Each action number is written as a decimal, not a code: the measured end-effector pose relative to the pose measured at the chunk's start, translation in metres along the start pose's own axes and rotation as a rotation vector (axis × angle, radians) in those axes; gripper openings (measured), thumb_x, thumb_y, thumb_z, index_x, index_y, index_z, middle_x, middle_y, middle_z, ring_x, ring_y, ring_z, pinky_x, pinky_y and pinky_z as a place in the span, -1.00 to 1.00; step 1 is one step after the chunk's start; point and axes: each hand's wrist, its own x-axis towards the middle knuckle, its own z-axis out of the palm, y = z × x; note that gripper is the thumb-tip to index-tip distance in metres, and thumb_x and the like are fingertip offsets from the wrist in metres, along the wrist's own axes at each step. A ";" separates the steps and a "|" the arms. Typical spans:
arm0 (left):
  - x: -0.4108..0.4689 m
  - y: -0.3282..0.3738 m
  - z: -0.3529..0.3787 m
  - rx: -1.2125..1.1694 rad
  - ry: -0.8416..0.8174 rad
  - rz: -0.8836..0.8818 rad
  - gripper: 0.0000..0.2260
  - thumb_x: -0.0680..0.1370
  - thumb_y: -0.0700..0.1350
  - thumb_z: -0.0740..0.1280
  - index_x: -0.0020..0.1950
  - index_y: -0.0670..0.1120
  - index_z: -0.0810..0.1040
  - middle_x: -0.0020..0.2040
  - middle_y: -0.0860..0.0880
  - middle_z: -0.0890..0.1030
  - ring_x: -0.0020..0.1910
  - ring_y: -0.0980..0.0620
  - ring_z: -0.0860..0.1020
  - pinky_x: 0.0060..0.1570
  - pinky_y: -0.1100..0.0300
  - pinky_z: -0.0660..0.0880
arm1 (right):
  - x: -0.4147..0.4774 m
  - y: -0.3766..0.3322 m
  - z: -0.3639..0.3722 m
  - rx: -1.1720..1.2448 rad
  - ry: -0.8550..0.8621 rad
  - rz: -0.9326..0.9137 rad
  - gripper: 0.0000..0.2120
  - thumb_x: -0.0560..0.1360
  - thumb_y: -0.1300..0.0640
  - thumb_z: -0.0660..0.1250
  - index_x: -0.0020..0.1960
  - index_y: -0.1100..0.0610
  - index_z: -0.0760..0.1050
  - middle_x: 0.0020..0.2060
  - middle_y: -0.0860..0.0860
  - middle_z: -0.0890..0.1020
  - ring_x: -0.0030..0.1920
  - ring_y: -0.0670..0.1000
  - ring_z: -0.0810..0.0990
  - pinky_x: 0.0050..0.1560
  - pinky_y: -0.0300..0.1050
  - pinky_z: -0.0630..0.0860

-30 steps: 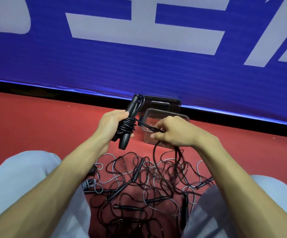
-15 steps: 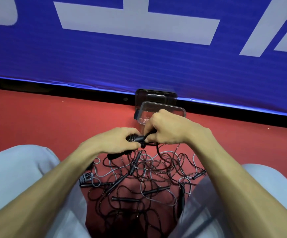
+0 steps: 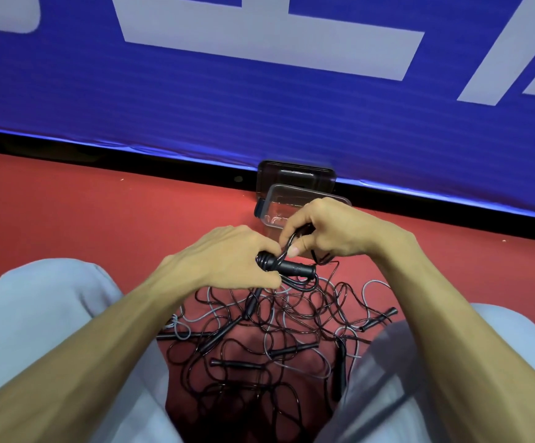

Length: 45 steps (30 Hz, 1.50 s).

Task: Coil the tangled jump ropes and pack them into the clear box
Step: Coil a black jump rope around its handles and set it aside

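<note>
Status: a second ago the left hand (image 3: 228,260) had the handle bundle (image 3: 291,269) raised and near upright, with the right hand feeding in taut cord from the side. Now the bundle is down and lying flat, free ends pointing right, just above the tangled pile (image 3: 269,340). Left hand: fingers curled tight round the wrapped end of the bundle. Right hand (image 3: 333,231): has closed in until it nearly touches the left, thumb and forefinger pinching the cord (image 3: 287,248) right where it leaves the wraps, other fingers curled in. Read: the long winding strokes are over, and this looks like a last tight turn or a tuck to lock the coil. Not free yet, since cord loops off the bundle's right end down towards the pile; can't tell if it's caught there. The clear box (image 3: 272,199) sits on the red floor (image 3: 100,212) just beyond the right hand, against the base of the blue banner (image 3: 259,107). It's open, with its lid (image 3: 295,174) right behind it, and the hand hides its near right part, so contents unclear. Pile is between the knees, near side, with several handles and black and grey cords still knotted together. So at best the first rope is almost ready to drop in, and most of the job remains.
</note>
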 end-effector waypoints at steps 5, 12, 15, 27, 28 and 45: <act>-0.004 -0.006 -0.004 -0.161 0.073 -0.009 -0.81 0.36 0.14 0.30 -0.19 0.06 0.57 -0.40 0.00 0.49 -0.42 0.06 0.39 -0.37 0.18 0.32 | 0.004 0.007 0.008 -0.129 -0.048 0.033 -0.84 0.53 0.26 0.35 0.04 0.08 0.63 -0.17 -0.05 0.63 -0.23 -0.20 0.52 -0.18 -0.33 0.38; -0.001 -0.011 -0.017 -1.245 0.200 -0.079 -0.65 0.34 -0.15 0.28 0.10 -0.01 0.61 -0.25 -0.21 0.65 -0.38 -0.14 0.58 -0.43 0.09 0.54 | 0.009 0.004 0.012 0.046 0.123 0.055 -0.90 0.55 0.30 0.29 -0.08 0.18 0.57 -0.30 -0.11 0.63 -0.34 -0.31 0.56 -0.27 -0.52 0.37; 0.004 -0.013 -0.017 -1.486 0.295 -0.176 -0.57 0.39 -0.12 0.30 0.25 0.06 0.60 -0.15 -0.24 0.65 -0.28 -0.19 0.61 -0.42 0.08 0.54 | 0.013 0.005 0.014 0.244 0.156 0.049 -0.90 0.56 0.30 0.28 -0.09 0.17 0.53 -0.24 0.04 0.69 -0.27 -0.05 0.67 -0.17 -0.37 0.50; 0.011 -0.023 -0.014 -1.670 0.398 -0.566 -0.75 0.50 -0.07 0.35 0.06 -0.21 0.61 -0.20 -0.24 0.67 -0.34 -0.12 0.60 -0.44 0.17 0.52 | 0.021 -0.006 0.015 0.289 0.159 0.091 -0.94 0.52 0.16 0.40 -0.05 0.10 0.51 -0.26 0.09 0.59 -0.49 -0.07 0.58 -0.38 -0.36 0.41; 0.011 -0.023 -0.014 -1.665 0.411 -0.574 -0.77 0.51 -0.07 0.35 0.04 -0.21 0.61 -0.20 -0.24 0.68 -0.35 -0.11 0.60 -0.45 0.18 0.52 | 0.020 -0.006 0.015 0.301 0.158 0.109 -0.92 0.51 0.14 0.41 -0.07 0.12 0.52 -0.29 0.10 0.60 -0.49 -0.05 0.58 -0.40 -0.35 0.40; 0.012 -0.029 -0.021 -1.512 0.736 -0.670 -0.89 0.55 -0.13 0.37 -0.08 -0.17 0.62 -0.28 -0.12 0.62 -0.48 0.01 0.55 -0.52 0.22 0.53 | 0.008 -0.011 0.008 0.391 -0.083 0.172 -0.82 0.45 0.22 0.46 -0.27 0.15 0.50 -0.54 -0.10 0.53 -0.53 -0.14 0.41 -0.48 -0.31 0.32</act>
